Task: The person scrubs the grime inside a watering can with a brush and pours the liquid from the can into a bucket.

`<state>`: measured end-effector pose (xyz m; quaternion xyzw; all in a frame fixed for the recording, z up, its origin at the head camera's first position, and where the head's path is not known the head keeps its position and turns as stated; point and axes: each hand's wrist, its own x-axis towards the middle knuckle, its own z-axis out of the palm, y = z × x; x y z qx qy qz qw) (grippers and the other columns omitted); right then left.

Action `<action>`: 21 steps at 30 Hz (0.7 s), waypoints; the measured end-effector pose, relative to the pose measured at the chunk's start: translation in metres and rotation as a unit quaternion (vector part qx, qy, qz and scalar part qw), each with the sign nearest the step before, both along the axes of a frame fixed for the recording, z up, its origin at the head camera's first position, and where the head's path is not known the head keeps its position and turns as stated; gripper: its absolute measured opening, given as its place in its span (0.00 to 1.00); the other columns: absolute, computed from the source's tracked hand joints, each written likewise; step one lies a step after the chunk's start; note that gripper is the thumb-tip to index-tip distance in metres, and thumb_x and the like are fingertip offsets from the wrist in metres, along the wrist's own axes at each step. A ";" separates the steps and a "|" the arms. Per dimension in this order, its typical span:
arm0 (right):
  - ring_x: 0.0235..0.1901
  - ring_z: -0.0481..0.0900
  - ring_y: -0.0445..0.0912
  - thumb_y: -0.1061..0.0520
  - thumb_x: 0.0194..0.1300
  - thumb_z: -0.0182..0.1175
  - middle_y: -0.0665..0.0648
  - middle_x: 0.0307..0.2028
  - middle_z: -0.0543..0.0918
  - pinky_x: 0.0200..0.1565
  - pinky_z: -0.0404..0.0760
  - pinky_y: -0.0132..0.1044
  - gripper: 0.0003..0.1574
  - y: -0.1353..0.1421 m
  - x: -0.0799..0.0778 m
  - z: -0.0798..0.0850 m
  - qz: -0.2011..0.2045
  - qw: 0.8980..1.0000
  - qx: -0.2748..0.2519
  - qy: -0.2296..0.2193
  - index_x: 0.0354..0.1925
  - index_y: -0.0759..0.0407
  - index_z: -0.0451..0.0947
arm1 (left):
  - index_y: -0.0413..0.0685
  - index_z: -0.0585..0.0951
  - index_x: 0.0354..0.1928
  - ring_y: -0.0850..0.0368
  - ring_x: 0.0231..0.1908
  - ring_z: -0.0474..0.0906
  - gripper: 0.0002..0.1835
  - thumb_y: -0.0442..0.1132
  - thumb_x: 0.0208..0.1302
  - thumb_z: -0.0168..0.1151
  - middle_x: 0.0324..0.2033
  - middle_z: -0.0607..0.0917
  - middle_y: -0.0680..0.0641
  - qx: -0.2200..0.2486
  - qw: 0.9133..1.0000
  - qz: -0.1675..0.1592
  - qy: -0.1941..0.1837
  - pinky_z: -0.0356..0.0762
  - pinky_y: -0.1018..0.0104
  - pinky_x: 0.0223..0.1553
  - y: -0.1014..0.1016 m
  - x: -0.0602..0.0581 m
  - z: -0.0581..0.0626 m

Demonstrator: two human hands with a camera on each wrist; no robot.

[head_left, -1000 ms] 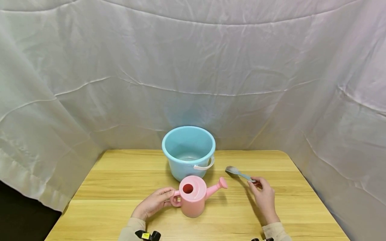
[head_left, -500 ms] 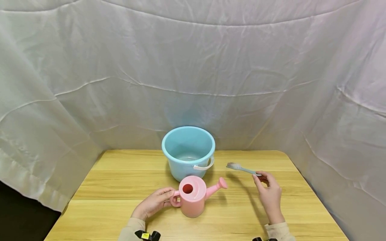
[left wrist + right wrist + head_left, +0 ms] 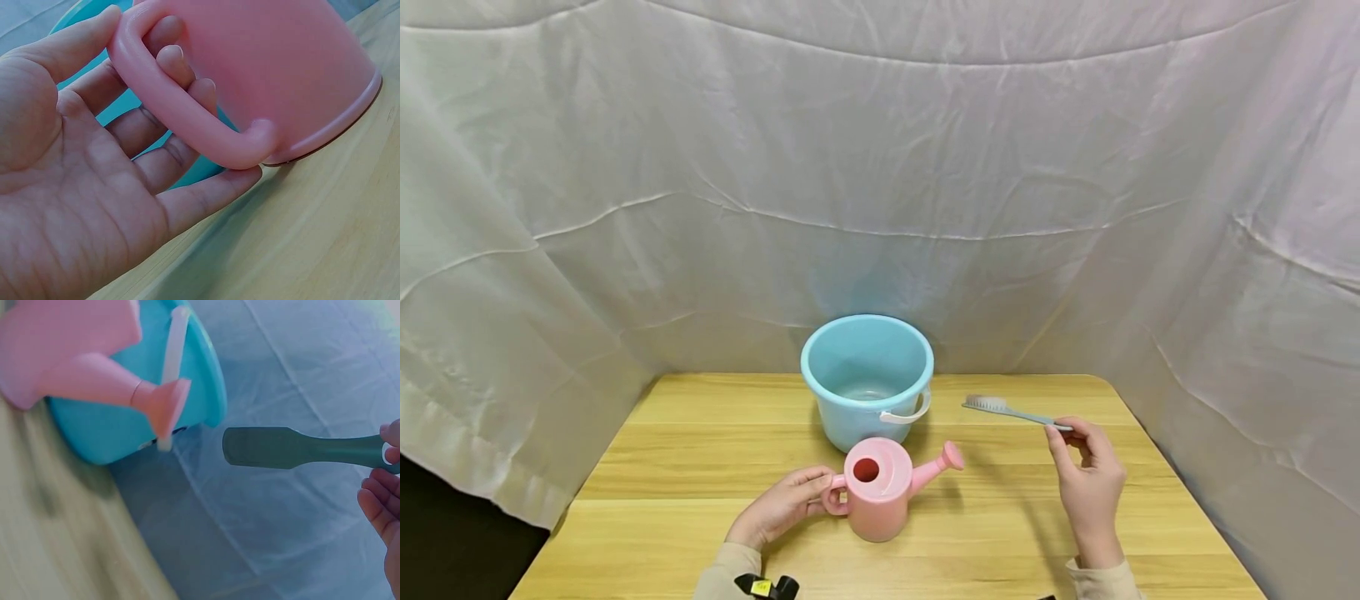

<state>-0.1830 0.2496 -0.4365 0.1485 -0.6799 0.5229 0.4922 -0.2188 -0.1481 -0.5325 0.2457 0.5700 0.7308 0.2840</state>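
Now | brush (image 3: 1011, 410) pinched by right hand (image 3: 1092, 487) fingers (image 3: 1060, 439) | lifted off table (image 3: 700, 467)

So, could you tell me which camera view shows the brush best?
The head view: the whole brush shows, bristled head to the handle pinched by the right hand. The right wrist view shows only its dark back; the left wrist view misses it.

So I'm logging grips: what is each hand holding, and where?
Right hand pinches the brush by its handle end; left hand grips the watering can handle.
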 end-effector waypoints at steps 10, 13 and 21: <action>0.36 0.80 0.37 0.84 0.50 0.60 0.52 0.35 0.82 0.41 0.80 0.19 0.10 -0.008 0.013 0.015 0.042 0.998 -0.001 0.048 0.34 0.85 0.74 | 0.42 0.78 0.49 0.52 0.49 0.84 0.13 0.36 0.76 0.44 0.42 0.85 0.50 0.013 1.000 -0.006 -0.002 0.78 0.57 0.60 -0.003 0.001 -0.002; 0.36 0.80 0.38 0.83 0.50 0.60 0.54 0.35 0.82 0.41 0.80 0.20 0.09 -0.015 0.018 0.021 0.066 0.996 -0.003 0.066 0.34 0.85 0.74 | 0.42 0.78 0.49 0.53 0.49 0.84 0.13 0.37 0.77 0.43 0.40 0.85 0.51 0.016 1.000 -0.010 0.002 0.78 0.57 0.60 -0.004 0.001 -0.003; 0.36 0.79 0.39 0.81 0.52 0.61 0.56 0.36 0.82 0.41 0.80 0.21 0.08 -0.034 0.025 0.026 0.120 0.989 0.010 0.090 0.33 0.86 0.72 | 0.42 0.78 0.50 0.53 0.49 0.84 0.13 0.37 0.76 0.43 0.40 0.85 0.50 0.014 1.000 -0.012 0.008 0.78 0.56 0.60 -0.001 -0.001 -0.004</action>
